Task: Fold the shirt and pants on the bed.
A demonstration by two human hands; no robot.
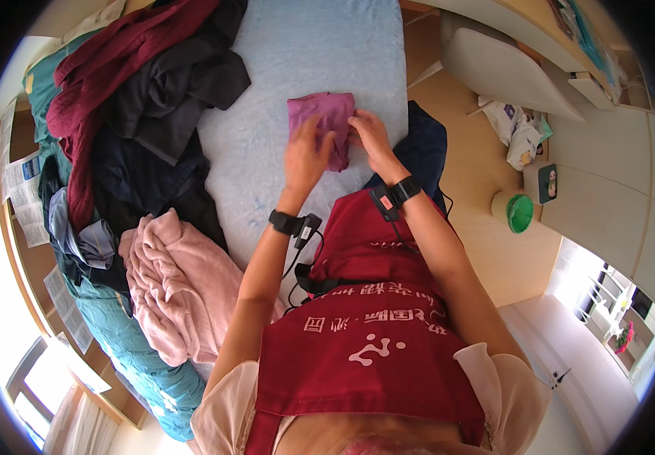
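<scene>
A small folded purple cloth garment (322, 108) lies on the light blue bed sheet (316, 45) in front of me. My left hand (307, 149) is over its lower left part, fingers spread and slightly blurred; whether the fingertips press on it is not plain. At the garment's right edge is my right hand (370, 136), its fingers bent and near or touching the cloth. The fingers partly hide the garment's lower half. Both wrists wear black straps with small devices and cables.
Left on the bed are a pink fleece garment (182, 284), dark clothes (162, 96) and a dark red knit (94, 74). Dark blue cloth (427, 148) hangs at the bed's right edge. Beyond stand a white chair (504, 68) and a green-lined bin (518, 213).
</scene>
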